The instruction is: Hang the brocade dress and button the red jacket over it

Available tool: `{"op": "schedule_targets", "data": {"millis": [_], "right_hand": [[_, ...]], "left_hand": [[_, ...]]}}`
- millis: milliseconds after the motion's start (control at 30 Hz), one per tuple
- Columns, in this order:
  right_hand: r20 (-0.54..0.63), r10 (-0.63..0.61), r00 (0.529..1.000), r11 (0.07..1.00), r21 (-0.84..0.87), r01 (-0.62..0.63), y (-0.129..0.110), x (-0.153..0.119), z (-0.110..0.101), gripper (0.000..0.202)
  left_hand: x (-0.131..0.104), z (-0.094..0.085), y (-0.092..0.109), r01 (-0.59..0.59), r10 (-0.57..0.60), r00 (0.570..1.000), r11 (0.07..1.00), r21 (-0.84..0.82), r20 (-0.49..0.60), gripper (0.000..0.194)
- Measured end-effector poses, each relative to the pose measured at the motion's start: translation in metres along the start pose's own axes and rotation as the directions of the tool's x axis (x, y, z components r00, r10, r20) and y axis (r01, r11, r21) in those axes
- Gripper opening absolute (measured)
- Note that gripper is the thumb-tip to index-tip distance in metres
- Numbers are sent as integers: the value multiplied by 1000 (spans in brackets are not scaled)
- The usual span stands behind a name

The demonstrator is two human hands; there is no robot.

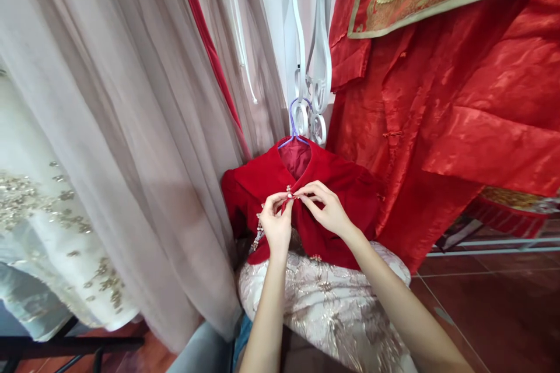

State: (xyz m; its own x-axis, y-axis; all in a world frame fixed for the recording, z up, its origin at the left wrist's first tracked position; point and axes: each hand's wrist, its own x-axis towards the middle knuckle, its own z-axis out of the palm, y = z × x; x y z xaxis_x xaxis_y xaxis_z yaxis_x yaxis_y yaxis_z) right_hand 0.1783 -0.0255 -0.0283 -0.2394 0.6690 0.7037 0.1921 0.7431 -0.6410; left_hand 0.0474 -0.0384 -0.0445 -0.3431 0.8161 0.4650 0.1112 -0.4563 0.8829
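Observation:
A dark red jacket (336,180) hangs on a purple hanger (294,122) in the middle, its neck open. At the front opening below the collar, my left hand (277,218) pinches the jacket's edge beside a small pearly ornament (289,192). My right hand (326,207) meets it from the right, thumb and forefinger pinched at the same edge; the tiny piece between the fingertips is too small to name. Beaded trim (259,232) dangles at the jacket's left side, left of my left hand.
Pale curtains (175,186) hang at the left, beside a white beaded dress (39,204). Red satin garments (437,105) fill the right. A white metal scroll stand (321,70) rises behind the hanger. Cream and gold brocade (332,303) lies beneath my forearms.

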Motion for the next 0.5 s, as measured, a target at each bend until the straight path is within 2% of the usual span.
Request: {"op": "schedule_targets", "data": {"millis": [167, 300, 400, 500], "right_hand": [[45, -17, 999, 1000, -22, 18, -3, 3, -5, 22], [37, -30, 999, 998, -55, 32, -4, 4, -5, 22], [36, -44, 998, 991, -124, 48, -2, 5, -5, 21], [36, -60, 998, 978, -200, 66, 1, 6, -7, 21]], "left_hand": [[0, -2, 1, 2, -4, 997, 999, 32, 73, 10], [-3, -2, 4, -25, 7, 994, 987, 158, 110, 14], [3, -5, 10, -137, 84, 975, 956, 259, 204, 13], [16, -11, 17, -305, 163, 913, 882, 360, 373, 6]]}}
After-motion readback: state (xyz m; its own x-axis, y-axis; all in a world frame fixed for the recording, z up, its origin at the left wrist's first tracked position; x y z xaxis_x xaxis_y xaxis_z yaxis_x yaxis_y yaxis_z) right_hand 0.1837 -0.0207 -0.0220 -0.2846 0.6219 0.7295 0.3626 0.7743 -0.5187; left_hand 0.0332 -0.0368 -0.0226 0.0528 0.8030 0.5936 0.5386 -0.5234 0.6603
